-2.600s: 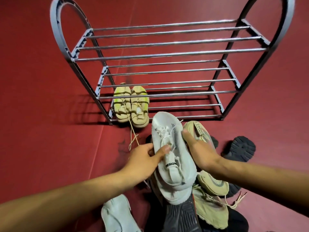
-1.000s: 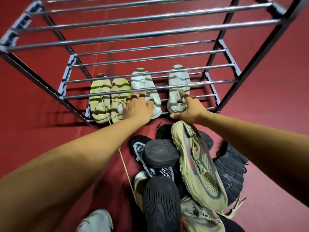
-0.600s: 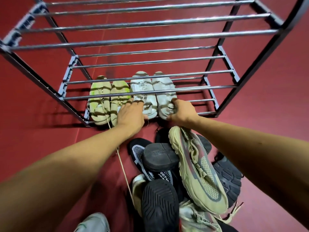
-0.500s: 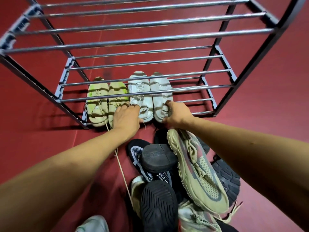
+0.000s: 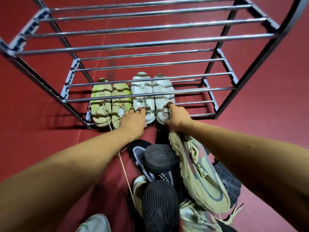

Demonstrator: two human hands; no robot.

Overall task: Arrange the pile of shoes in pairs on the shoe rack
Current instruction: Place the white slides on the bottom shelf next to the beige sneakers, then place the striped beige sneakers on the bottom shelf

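Observation:
Two white sneakers stand side by side on the bottom shelf of the metal shoe rack (image 5: 150,95). My left hand (image 5: 133,120) rests on the heel of the left white sneaker (image 5: 142,96), fingers spread over its tongue. The heel of the right white sneaker (image 5: 163,97) is gripped by my right hand (image 5: 175,117). A yellow-green pair (image 5: 110,102) sits to their left on the same shelf. The pile of shoes (image 5: 184,178) lies on the floor just below my wrists, with a beige mesh sneaker (image 5: 200,174) on top.
The rack's upper shelves (image 5: 147,29) hold nothing. A long beige lace (image 5: 124,171) trails from the yellow-green pair across the red floor. Black soles (image 5: 160,203) and a black-and-white shoe (image 5: 142,158) are in the pile. A white shoe (image 5: 95,223) lies at the bottom edge.
The white sneakers went from my hands above the pile onto the bottom shelf. The right one then slid left against the other. Both hands now stay at their heels.

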